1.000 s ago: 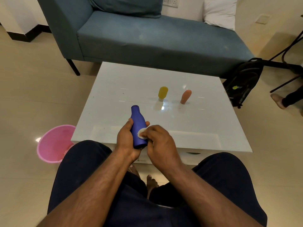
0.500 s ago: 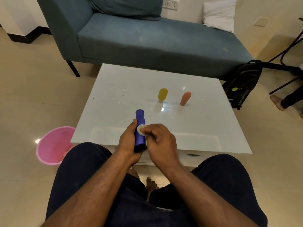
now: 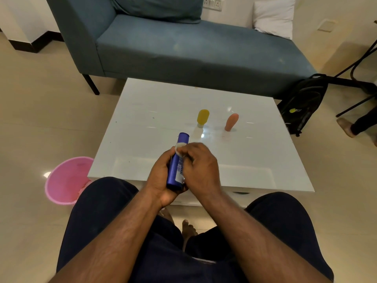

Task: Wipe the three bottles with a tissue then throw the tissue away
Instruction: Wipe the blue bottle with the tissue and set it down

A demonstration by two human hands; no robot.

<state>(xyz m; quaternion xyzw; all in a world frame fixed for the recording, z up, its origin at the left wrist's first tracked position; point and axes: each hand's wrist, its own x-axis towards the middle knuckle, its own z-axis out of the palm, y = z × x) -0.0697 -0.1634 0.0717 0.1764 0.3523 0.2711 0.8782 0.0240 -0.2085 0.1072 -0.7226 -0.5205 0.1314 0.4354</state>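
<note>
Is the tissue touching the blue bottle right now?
Touching. The head view shows the right hand pressing the tissue against the blue bottle, gripped by the left hand.

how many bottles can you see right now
3: the blue bottle gripped in the left hand, the yellow bottle and orange bottle standing on the white table.

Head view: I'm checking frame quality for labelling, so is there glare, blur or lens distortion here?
Head view: a small bright glare spot sits on the glossy table near the yellow bottle; another on the floor by the pink bin; wide-angle bending curves the sofa and table edges; the tissue looks slightly soft; elsewhere sharp.
</note>
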